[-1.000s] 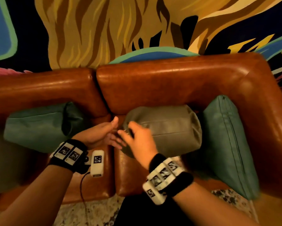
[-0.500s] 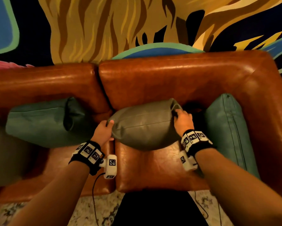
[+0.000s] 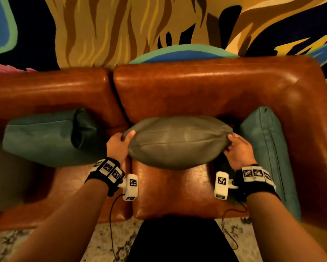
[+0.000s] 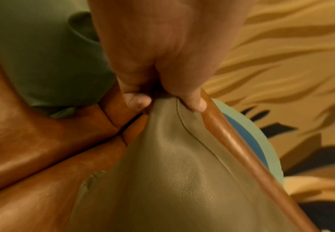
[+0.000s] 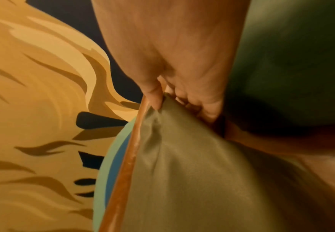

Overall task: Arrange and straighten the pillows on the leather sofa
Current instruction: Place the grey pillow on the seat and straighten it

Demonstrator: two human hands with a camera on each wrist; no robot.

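An olive-grey leather pillow (image 3: 177,142) stands on the right seat cushion against the backrest of the brown leather sofa (image 3: 206,91). My left hand (image 3: 119,146) pinches its left corner between thumb and fingers; the left wrist view shows the pillow (image 4: 178,172) and that hand (image 4: 162,102) on the corner. My right hand (image 3: 236,148) grips the right corner, and the right wrist view shows the pillow (image 5: 192,172) bunched under that hand (image 5: 174,102). A teal pillow (image 3: 45,137) lies on the left seat. Another teal pillow (image 3: 266,148) leans on the right armrest.
A painted mural wall (image 3: 140,25) rises behind the sofa. Patterned carpet (image 3: 102,241) shows at the front edge, and my dark-clothed leg (image 3: 177,241) is close to the seat. A dim grey-green shape (image 3: 6,176) sits at the far left of the sofa.
Both hands went from the pillow's left end to its two corners. The pillow has stretched wider and flatter, and it now stands squarely against the backrest.
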